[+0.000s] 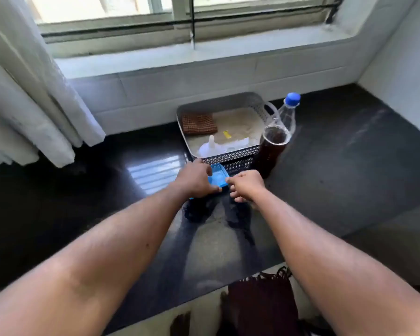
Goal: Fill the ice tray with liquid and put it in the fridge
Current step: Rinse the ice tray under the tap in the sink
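Observation:
A small blue ice tray (218, 177) lies on the dark stone counter (337, 170), just in front of a basket. My left hand (195, 178) covers its left side with fingers wrapped over the near edge. My right hand (246, 184) pinches the tray's right edge with curled fingers. Most of the tray is hidden under my hands. A tall glass of dark brown liquid (272, 149) stands just right of the tray. Behind the glass stands a clear plastic bottle (287, 115) with a blue cap.
A perforated basket (230, 158) behind the tray holds a brown checked cloth (198, 123), a white plastic item (210, 146) and some paper. A white curtain (34, 105) hangs at left. A window sill (180, 59) runs along the back; the wall closes in at right.

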### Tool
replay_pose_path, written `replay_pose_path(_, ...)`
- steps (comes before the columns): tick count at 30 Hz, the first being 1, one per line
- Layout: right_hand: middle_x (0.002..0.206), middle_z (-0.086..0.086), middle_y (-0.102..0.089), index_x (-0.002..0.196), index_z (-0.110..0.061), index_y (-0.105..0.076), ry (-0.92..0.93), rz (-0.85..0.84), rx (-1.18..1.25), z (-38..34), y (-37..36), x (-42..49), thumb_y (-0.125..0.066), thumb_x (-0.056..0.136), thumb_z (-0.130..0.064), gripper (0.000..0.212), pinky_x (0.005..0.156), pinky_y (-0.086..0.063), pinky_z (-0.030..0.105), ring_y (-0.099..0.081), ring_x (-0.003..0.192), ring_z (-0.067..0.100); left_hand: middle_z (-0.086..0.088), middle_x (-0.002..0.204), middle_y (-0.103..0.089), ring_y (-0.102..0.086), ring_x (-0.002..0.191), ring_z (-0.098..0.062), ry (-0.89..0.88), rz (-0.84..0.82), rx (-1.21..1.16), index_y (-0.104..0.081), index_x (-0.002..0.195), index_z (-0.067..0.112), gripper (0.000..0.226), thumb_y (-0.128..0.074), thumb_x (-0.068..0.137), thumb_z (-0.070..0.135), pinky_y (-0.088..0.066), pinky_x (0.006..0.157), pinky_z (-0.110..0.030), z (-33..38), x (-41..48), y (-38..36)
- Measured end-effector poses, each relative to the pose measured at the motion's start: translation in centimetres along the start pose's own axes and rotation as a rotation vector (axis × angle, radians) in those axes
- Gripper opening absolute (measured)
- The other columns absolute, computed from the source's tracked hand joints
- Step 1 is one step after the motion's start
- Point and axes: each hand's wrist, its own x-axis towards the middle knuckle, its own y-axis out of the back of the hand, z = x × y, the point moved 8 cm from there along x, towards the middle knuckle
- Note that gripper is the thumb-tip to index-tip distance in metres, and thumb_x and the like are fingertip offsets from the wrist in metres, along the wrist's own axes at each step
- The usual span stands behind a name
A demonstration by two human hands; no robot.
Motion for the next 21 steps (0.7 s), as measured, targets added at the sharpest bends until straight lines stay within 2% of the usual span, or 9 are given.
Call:
replay_pose_path(3, 0.077, 0.01, -0.066, 0.083, -0.016, -0.06, -0.089, -0.055, 0.1, 1.6, -1.0, 1.3, -0.069, 0.099, -0.019, 0.018, 0.045, -0.054, 0.028, -0.064, 0.056, 0.02, -0.002, 0.121, -0.058, -0.057, 0.112, -0.026, 0.064, 0.047, -0.041, -0.063, 0.109, 0.028, 0.062, -0.08, 0.065, 0.07, -0.05, 0.094, -0.042, -0.7, 0.6, -1.0)
replay_pose_path(5, 0.075, 0.01, -0.066, 0.086, -0.014, -0.059, -0.11, -0.114, 0.205, 2.0, -1.8, 1.6, -0.062, 0.103, -0.013, 0.017, 0.044, -0.053, 0.025, -0.063, 0.057, 0.02, 0.001, 0.114, -0.062, -0.061, 0.105, -0.025, 0.083, 0.087, -0.097, -0.061, 0.103, 0.029, 0.06, -0.082, 0.063, 0.068, -0.05, 0.086, -0.036, -0.7, 0.6, -1.0)
replay_pose_path(8, 0.069, 0.009, -0.065, 0.088, -0.013, -0.061, -0.098, -0.136, 0.323, 1.1, -2.0, 1.8, -0.057, 0.101, -0.008, 0.015, 0.056, -0.051, 0.029, -0.062, 0.058, 0.02, 0.002, 0.111, -0.068, -0.064, 0.103, -0.022, 0.12, 0.139, -0.167, -0.066, 0.109, 0.028, 0.063, -0.083, 0.061, 0.066, -0.046, 0.078, -0.029, -0.7, -0.2, -0.4)
replay_pose_path(10, 0.069, 0.005, -0.066, 0.09, -0.016, -0.063, -0.063, -0.216, 0.44, -0.1, -2.5, 0.9, -0.059, 0.101, -0.017, 0.012, 0.067, -0.051, 0.034, -0.065, 0.061, 0.02, 0.003, 0.114, -0.07, -0.065, 0.104, -0.021, 0.192, 0.196, -0.245, -0.066, 0.117, 0.031, 0.068, -0.079, 0.062, 0.069, -0.049, 0.081, -0.03, -1.5, -1.7, 0.3)
replay_pose_path(12, 0.076, 0.002, -0.068, 0.091, -0.019, -0.065, -0.025, -0.325, 0.526, -1.4, -3.5, -0.8, -0.057, 0.103, -0.033, 0.02, 0.076, -0.051, 0.039, -0.067, 0.072, 0.02, 0.004, 0.113, -0.07, -0.064, 0.103, -0.02, 0.278, 0.272, -0.354, -0.062, 0.117, 0.033, 0.065, -0.077, 0.065, 0.07, -0.048, 0.081, -0.03, -2.6, -4.1, 1.3)
replay_pose_path(15, 0.091, -0.003, -0.069, 0.101, -0.024, -0.064, 0.043, -0.517, 0.589, -3.3, -6.6, -4.2, -0.054, 0.104, -0.036, 0.016, 0.078, -0.053, 0.041, -0.067, 0.087, 0.02, 0.0, 0.109, -0.068, -0.063, 0.103, -0.023, 0.401, 0.354, -0.537, -0.056, 0.11, 0.028, 0.055, -0.079, 0.072, 0.062, -0.052, 0.087, -0.036, -4.6, -8.8, 2.5)
replay_pose_path(17, 0.1, -0.002, -0.067, 0.103, -0.028, -0.06, 0.071, -0.652, 0.601, -4.5, -10.0, -7.3, -0.058, 0.102, -0.034, 0.006, 0.076, -0.052, 0.039, -0.067, 0.087, 0.019, 0.0, 0.111, -0.066, -0.063, 0.104, -0.023, 0.488, 0.423, -0.663, -0.056, 0.113, 0.027, 0.054, -0.082, 0.075, 0.056, -0.053, 0.091, -0.039, -6.5, -13.2, 3.0)
replay_pose_path(19, 0.11, 0.006, -0.068, 0.112, -0.026, -0.062, 0.098, -0.76, 0.579, -5.4, -12.9, -10.3, -0.061, 0.096, -0.037, 0.02, 0.072, -0.051, 0.038, -0.067, 0.083, 0.02, -0.001, 0.114, -0.064, -0.064, 0.104, -0.02, 0.531, 0.469, -0.776, -0.055, 0.117, 0.029, 0.055, -0.083, 0.075, 0.051, -0.055, 0.089, -0.038, -7.8, -16.9, 3.3)
replay_pose_path(21, 0.124, 0.025, -0.066, 0.131, -0.01, -0.06, 0.124, -0.901, 0.518, -6.3, -17.1, -14.6, -0.058, 0.095, -0.04, 0.046, 0.081, -0.048, 0.045, -0.067, 0.093, 0.031, 0.001, 0.113, -0.064, -0.065, 0.097, -0.007, 0.587, 0.563, -0.894, -0.053, 0.119, 0.034, 0.058, -0.082, 0.073, 0.05, -0.054, 0.077, -0.025, -10.2, -22.0, 3.9)
